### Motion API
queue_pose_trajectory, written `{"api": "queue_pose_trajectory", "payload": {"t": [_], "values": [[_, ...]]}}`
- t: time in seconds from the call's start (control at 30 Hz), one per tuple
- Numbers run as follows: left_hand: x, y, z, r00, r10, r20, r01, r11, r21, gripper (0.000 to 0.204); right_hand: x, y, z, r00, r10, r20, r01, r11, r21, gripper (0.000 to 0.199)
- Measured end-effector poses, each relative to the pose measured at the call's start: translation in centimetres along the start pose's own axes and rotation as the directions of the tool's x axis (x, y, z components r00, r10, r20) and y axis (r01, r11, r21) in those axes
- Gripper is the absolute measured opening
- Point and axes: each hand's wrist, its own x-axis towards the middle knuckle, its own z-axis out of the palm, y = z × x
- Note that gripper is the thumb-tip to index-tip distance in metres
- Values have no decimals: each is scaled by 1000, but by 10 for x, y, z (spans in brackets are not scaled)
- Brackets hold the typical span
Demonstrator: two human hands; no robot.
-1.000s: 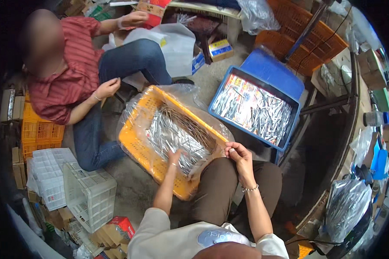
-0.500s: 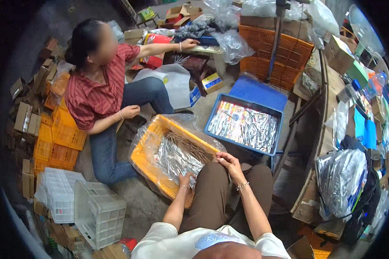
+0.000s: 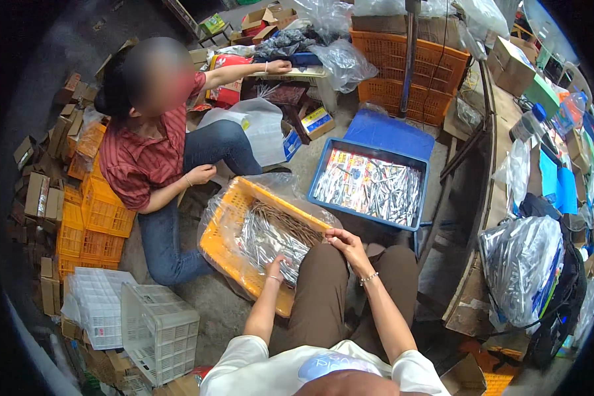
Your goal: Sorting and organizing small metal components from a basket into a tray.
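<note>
A yellow plastic crate (image 3: 218, 247) lined with clear plastic stands tilted against my left knee. Slim silver metal pieces (image 3: 261, 237) fill much of it, with a bundle of thin brown rods (image 3: 290, 224) along the far right side. My left hand (image 3: 275, 266) reaches over the crate's near side at the silver pieces, thumb and fingers apart, no piece clearly in its grasp. Above my left knee, by the crate's right corner, my right hand (image 3: 350, 249) has thumb and fingertips pressed together; what they pinch is hidden or too small to name.
Right of the crate, a blue tray (image 3: 365, 220) holds many silver pieces. A co-worker in a red striped shirt (image 3: 138, 142) sits at the left, one arm stretched to a small table. White crates (image 3: 160, 330) and yellow crates (image 3: 105, 211) stand left; a cluttered workbench (image 3: 485, 237) lines the right.
My left hand has drawn slightly left and up over the silver pieces. My right hand has shifted a little left. The whole view has tilted slightly.
</note>
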Motion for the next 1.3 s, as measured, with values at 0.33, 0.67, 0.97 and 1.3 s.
{"api": "queue_pose_trajectory", "payload": {"t": [0.33,0.67,0.97,1.3], "values": [[-3,-54,-22,982,-181,-57,183,983,35,51,4,-3,14,1000,20,18,-20,999,-36,23],[-16,-44,-6,986,-124,-109,156,917,368,83,5,2,13,999,32,32,-32,999,-17,23],[-61,-11,37,926,377,3,-367,899,238,9,-8,-1,-1,997,47,62,-45,999,-27,23],[-76,67,27,902,361,237,-369,929,-8,13,-16,-13,2,988,98,116,-86,991,-99,29]]}}
